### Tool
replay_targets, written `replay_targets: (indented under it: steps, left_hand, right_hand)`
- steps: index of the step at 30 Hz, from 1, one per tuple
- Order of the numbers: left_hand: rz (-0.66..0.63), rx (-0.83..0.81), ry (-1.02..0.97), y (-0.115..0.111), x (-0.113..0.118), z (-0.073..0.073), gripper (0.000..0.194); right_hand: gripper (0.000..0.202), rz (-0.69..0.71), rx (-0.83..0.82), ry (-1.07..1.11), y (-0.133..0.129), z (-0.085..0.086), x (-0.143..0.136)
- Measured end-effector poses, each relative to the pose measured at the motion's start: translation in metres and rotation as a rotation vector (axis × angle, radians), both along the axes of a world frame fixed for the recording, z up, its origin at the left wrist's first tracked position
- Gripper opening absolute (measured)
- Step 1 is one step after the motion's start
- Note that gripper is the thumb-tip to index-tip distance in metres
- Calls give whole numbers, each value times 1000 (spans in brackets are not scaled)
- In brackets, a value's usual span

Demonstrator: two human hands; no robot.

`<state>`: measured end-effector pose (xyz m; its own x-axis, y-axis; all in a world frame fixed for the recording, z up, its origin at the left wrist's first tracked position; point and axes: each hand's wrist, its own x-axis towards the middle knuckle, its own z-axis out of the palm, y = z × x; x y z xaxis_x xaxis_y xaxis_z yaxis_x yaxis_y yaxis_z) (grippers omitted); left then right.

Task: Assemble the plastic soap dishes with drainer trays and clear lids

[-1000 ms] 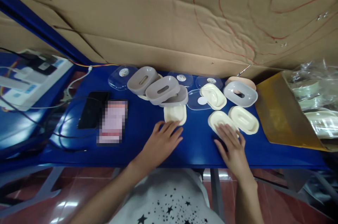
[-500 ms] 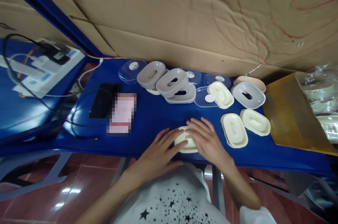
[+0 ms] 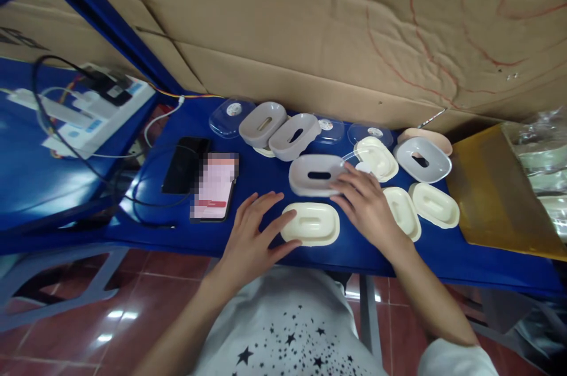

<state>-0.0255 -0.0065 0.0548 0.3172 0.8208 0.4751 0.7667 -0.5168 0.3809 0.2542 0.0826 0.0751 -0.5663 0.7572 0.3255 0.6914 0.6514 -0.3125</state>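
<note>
Cream dish lies just by the L hand, whose spread fingers overlap its left end. R hand, on it a sec ago, is off it now, fingers over the right end of a grey dish; thumb hidden, so from my remote feed I can't tell if it's pinching. Grey's now clear of the grey pair beyond my fingertips, i.e. cream & grey sit together btwn hands.

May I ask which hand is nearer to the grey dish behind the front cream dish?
The right hand, at the right end of the grey dish; the left hand is apart from it, in front and leftward.
</note>
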Motion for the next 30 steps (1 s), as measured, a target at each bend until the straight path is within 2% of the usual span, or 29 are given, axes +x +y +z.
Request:
replay_targets:
  steps: [2, 4, 8, 13, 18, 22, 27, 30]
  left_hand:
    - [-45, 21, -35, 6, 2, 1, 49]
    - [-127, 13, -39, 10, 5, 0, 44]
    - [-255, -37, -2, 8, 7, -5, 22]
    - [-282, -19, 47, 0, 0, -11, 14]
    - [-286, -3, 69, -1, -6, -12, 16]
    - [-332, 77, 56, -1, -12, -19, 21]
    - [-369, 115, 104, -3, -17, -31, 20]
    - [-395, 128, 133, -2, -18, -30, 19]
  right_hand:
    - [26, 53, -49, 75, -31, 4, 8]
    - [27, 81, -98, 101, -58, 2, 12]
    - [34, 80, -97, 104, -89, -14, 13]
    - [40, 89, -64, 97, -93, -32, 13]
    - [40, 145, -49, 61, -91, -37, 14]
    - [46, 207, -31, 14, -93, -43, 16]
    - [38, 233, 20, 21, -94, -52, 15]
    - [34, 235, 44, 22, -93, -53, 15]
